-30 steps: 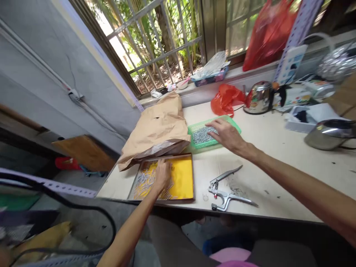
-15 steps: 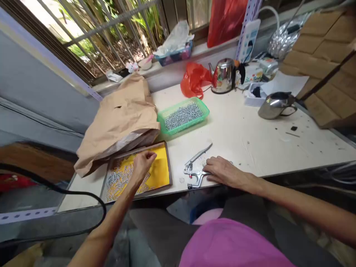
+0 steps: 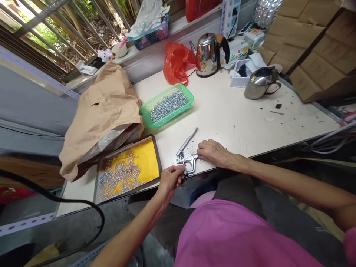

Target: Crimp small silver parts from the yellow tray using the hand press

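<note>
My right hand (image 3: 213, 151) is closed around the lower handle of metal snap pliers (image 3: 191, 159), which lie at the table's front edge with the other handle spread upward. At the jaw end, my left hand (image 3: 171, 177) pinches with thumb and forefinger; whatever sits between the fingertips is too small to name. A small red piece shows in the jaw beside them. Left of the pliers is a shallow tray (image 3: 156, 155) with a yellow bottom, holding many small silvery metal pieces (image 3: 119, 176).
A green plastic basket (image 3: 169, 121) of small metal pieces stands behind the tray. A brown paper bag (image 3: 102, 115) is at the left. Farther back are a red plastic bag (image 3: 176, 63), a kettle (image 3: 206, 55) and a steel jug (image 3: 258, 84). Cardboard (image 3: 308, 48) leans at the right.
My left hand has moved right, from above the tray to the pliers' jaw. My right hand stays on the handle. The camera view has shifted.
</note>
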Available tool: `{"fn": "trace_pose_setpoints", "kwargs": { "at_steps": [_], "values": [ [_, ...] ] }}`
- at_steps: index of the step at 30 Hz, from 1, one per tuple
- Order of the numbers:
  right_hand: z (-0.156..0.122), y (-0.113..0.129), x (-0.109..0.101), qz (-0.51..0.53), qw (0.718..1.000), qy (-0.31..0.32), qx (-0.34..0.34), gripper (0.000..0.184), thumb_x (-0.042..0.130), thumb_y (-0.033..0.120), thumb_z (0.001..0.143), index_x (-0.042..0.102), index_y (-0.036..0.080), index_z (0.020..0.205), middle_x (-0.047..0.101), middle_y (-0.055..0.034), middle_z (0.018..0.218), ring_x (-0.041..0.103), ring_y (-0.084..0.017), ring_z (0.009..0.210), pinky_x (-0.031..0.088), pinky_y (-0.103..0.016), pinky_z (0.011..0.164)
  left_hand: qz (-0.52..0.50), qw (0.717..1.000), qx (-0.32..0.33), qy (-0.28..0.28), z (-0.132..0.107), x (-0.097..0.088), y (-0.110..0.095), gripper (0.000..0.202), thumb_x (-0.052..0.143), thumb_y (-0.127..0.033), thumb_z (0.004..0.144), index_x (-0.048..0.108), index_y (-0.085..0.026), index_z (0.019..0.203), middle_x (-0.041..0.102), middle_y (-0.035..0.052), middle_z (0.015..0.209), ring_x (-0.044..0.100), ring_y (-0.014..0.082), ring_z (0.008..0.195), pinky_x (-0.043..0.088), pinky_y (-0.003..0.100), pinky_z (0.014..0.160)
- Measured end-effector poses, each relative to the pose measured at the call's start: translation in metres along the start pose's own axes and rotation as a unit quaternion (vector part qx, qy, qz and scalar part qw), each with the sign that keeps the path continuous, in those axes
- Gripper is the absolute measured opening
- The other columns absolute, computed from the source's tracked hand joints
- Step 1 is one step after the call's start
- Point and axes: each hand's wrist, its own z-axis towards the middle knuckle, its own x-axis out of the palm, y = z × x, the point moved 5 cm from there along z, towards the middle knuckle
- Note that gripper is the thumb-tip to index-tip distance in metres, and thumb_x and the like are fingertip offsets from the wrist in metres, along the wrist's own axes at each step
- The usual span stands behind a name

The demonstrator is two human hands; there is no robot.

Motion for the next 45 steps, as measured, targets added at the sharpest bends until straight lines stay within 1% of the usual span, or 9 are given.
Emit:
{"fn": "trace_pose_setpoints", "kwargs": {
  "at_steps": [19, 24, 26, 28, 31, 35, 41, 43, 45],
  "values": [
    [-0.005, 0.002, 0.004, 0.013, 1.0, -0.016, -0.002, 0.024, 0.045, 0.023, 0.095, 0.061, 0.015, 0.079, 0.059, -0.0068, 0.085, 0.049, -0.017, 0.079, 0.029, -0.031, 0.069, 0.124, 0.99, -0.062, 0.008, 0.003, 0.001, -0.002, 0.026, 0.074, -0.036, 0.066, 0.062, -0.013, 0.068, 0.046, -0.0058, 0.034, 0.034, 0.0046, 0.029, 0.023, 0.017, 0.033],
    [-0.002, -0.003, -0.003, 0.037, 0.999, 0.022, -0.001, 0.018, 0.052, 0.028, 0.092, 0.064, 0.015, 0.092, 0.06, -0.009, 0.095, 0.052, -0.019, 0.086, 0.035, -0.032, 0.074, 0.135, 0.989, -0.059, 0.002, 0.001, 0.002, -0.004, 0.028, 0.074, -0.038, 0.067, 0.06, -0.014, 0.064, 0.045, -0.0053, 0.033, 0.035, 0.0049, 0.028, 0.023, 0.017, 0.032],
    [0.004, -0.01, -0.011, 0.038, 0.999, 0.027, -0.005, 0.035, 0.062, 0.041, 0.085, 0.061, 0.016, 0.11, 0.057, -0.0134, 0.114, 0.051, -0.024, 0.102, 0.037, -0.035, 0.082, 0.132, 0.99, -0.053, 0.004, 0.0, 0.002, -0.004, 0.029, 0.073, -0.039, 0.067, 0.059, -0.014, 0.063, 0.046, -0.0053, 0.033, 0.035, 0.0048, 0.028, 0.023, 0.017, 0.032],
    [0.014, -0.021, -0.018, 0.015, 0.999, 0.03, -0.009, 0.07, 0.072, 0.052, 0.073, 0.051, 0.015, 0.129, 0.045, -0.0186, 0.134, 0.041, -0.033, 0.12, 0.036, -0.041, 0.09, 0.133, 0.99, -0.049, 0.005, 0.0, 0.002, -0.004, 0.029, 0.073, -0.039, 0.067, 0.059, -0.014, 0.062, 0.046, -0.0054, 0.033, 0.035, 0.0047, 0.028, 0.023, 0.017, 0.032],
    [0.032, -0.034, -0.018, -0.014, 0.997, 0.068, -0.036, 0.096, 0.078, 0.059, 0.06, 0.042, 0.014, 0.137, 0.039, -0.0196, 0.141, 0.028, -0.039, 0.13, 0.032, -0.047, 0.097, 0.136, 0.99, -0.049, 0.007, 0.001, 0.001, -0.002, 0.03, 0.073, -0.041, 0.067, 0.059, -0.015, 0.062, 0.046, -0.0054, 0.034, 0.033, 0.0043, 0.027, 0.021, 0.017, 0.032],
    [0.046, -0.037, -0.016, -0.026, 0.991, 0.115, -0.06, 0.084, 0.077, 0.058, 0.06, 0.05, 0.013, 0.126, 0.055, -0.0153, 0.12, 0.043, -0.033, 0.115, 0.033, -0.044, 0.093, 0.14, 0.989, -0.049, 0.008, 0.003, 0.0, 0.0, 0.032, 0.072, -0.043, 0.068, 0.057, -0.016, 0.061, 0.046, -0.0053, 0.034, 0.032, 0.0043, 0.028, 0.021, 0.017, 0.033],
    [0.036, -0.022, -0.028, -0.037, 0.992, 0.113, -0.039, 0.053, 0.075, 0.043, 0.071, 0.058, 0.012, 0.11, 0.06, -0.0134, 0.107, 0.047, -0.027, 0.099, 0.033, -0.036, 0.08, 0.223, 0.975, -0.016, 0.0, -0.003, -0.003, -0.003, 0.033, 0.061, -0.045, 0.079, 0.055, -0.017, 0.062, 0.044, -0.0051, 0.038, 0.036, 0.0077, 0.031, 0.026, 0.02, 0.037],
    [0.031, -0.019, -0.03, -0.036, 0.993, 0.102, -0.039, 0.042, 0.071, 0.038, 0.076, 0.058, 0.013, 0.107, 0.061, -0.0129, 0.104, 0.048, -0.026, 0.098, 0.032, -0.035, 0.079, 0.328, 0.941, 0.076, -0.037, -0.009, -0.002, -0.016, 0.031, 0.056, -0.044, 0.084, 0.06, -0.017, 0.069, 0.051, -0.0018, 0.048, 0.045, 0.0106, 0.04, 0.034, 0.023, 0.043],
    [0.027, -0.017, -0.029, -0.03, 0.995, 0.084, -0.048, 0.036, 0.068, 0.035, 0.08, 0.058, 0.014, 0.107, 0.061, -0.0121, 0.103, 0.049, -0.025, 0.097, 0.032, -0.036, 0.079, 0.432, 0.874, 0.211, -0.074, -0.016, 0.006, -0.036, 0.026, 0.055, -0.041, 0.086, 0.065, -0.017, 0.083, 0.061, 0.0031, 0.07, 0.057, 0.0148, 0.059, 0.043, 0.026, 0.057]
  ]
}}
